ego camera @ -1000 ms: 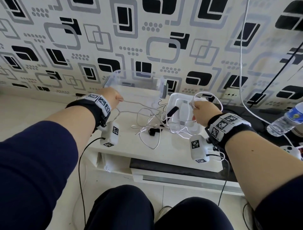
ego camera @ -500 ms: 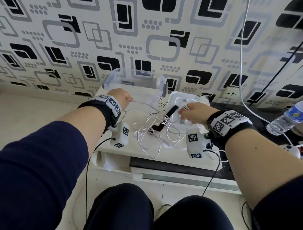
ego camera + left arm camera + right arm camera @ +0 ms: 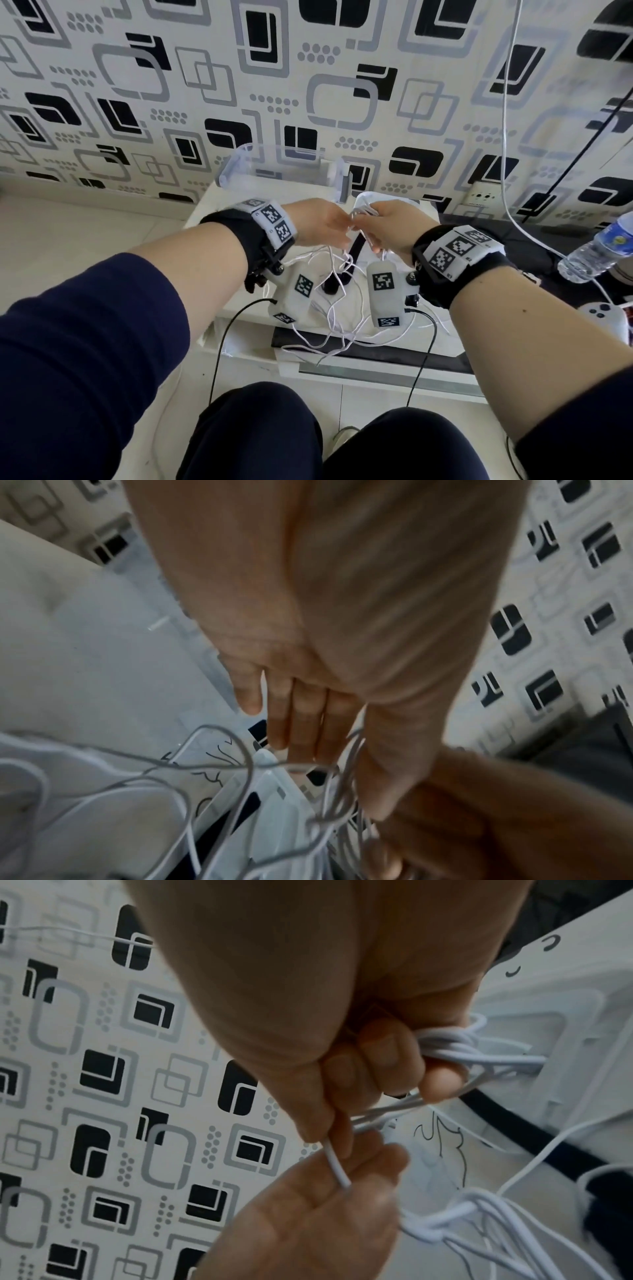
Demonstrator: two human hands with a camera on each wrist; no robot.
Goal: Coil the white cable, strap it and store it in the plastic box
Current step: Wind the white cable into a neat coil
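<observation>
Beside the box (image 3: 274,164), my right hand (image 3: 387,226) clutches cable (image 3: 337,315) loops; left hand (image 3: 322,226) fingers straight, apparently feeding; loose strands could snag the strap (image 3: 356,246).

Both hands meet over the table (image 3: 246,310); left hand (image 3: 320,226) just left of right hand (image 3: 388,224). Cable (image 3: 363,214) bunched in the right fingers (image 3: 441,1080), loose loops hanging below onto the table. Box (image 3: 274,164) behind the fingers, lid (image 3: 364,198) under them. Bottle (image 3: 597,251) well right.
</observation>
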